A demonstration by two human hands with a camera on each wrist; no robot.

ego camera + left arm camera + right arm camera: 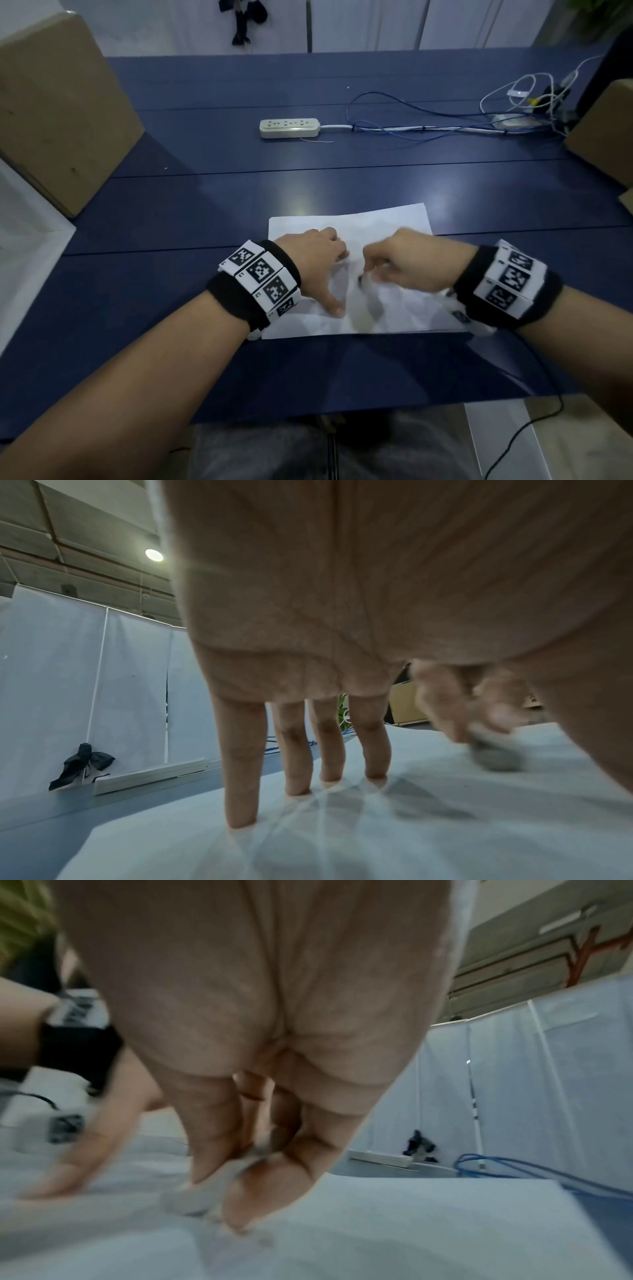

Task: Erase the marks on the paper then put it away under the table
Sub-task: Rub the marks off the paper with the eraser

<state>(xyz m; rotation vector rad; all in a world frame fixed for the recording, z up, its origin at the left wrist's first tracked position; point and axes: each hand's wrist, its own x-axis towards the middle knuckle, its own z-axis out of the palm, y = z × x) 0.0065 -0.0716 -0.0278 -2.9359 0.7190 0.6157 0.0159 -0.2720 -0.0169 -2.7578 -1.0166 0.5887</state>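
Note:
A white sheet of paper (387, 219) lies on the blue table (239, 192) near its front edge. My left hand (322, 260) rests on the sheet's left half, its straight fingers (240, 777) spread with their tips pressed down. My right hand (390, 263) pinches a small grey-white eraser (195, 1196) between thumb and fingers and holds it against the paper near the middle. The eraser (496, 756) looks blurred in the left wrist view. I can make out no marks on the paper.
A white power strip (289, 127) lies farther back, with blue and white cables (428, 126) running right. Cardboard boxes stand at the left (58, 113) and right (606, 137) table edges. White partition panels (85, 683) close off the far side.

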